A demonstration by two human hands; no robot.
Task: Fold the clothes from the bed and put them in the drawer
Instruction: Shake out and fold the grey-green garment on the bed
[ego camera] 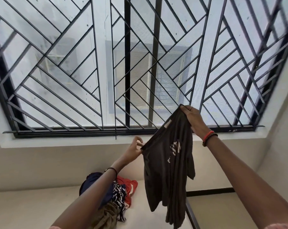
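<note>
While it hangs clear of the bed, the dark grey T-shirt (169, 171) is held up in front of the window by both hands. Its top edge slants from lower left to upper right.

- Right hand (193, 118): fingers curled over the higher corner of the shirt, gripping the fabric. It is the raised hand, level with the bottom of the grille.
- Left hand (135, 150): pinches the lower corner of the same edge between thumb and fingertips; the other fingers are loosely bent.
- Shirt: falls in long vertical folds, with the lowest end near the bottom of the view. A pale print on the front is creased and unreadable. A small pale label (167, 123) sits just under the top edge.
- Wrists: red and dark bracelets (207, 138) on the right, a thin black band (111, 171) on the left.

A pile of clothes (121, 192) lies below and left of the shirt on the pale bed (32, 212), with navy, red, black-and-white patterned and olive-brown pieces. The left forearm crosses in front of it. A dark bar (192, 215) runs along the bed's right side, partly behind the hanging shirt.

A window with a black metal grille (90, 63) of diagonal bars stands over a white sill (57, 141). The view outside is hazy.
</note>
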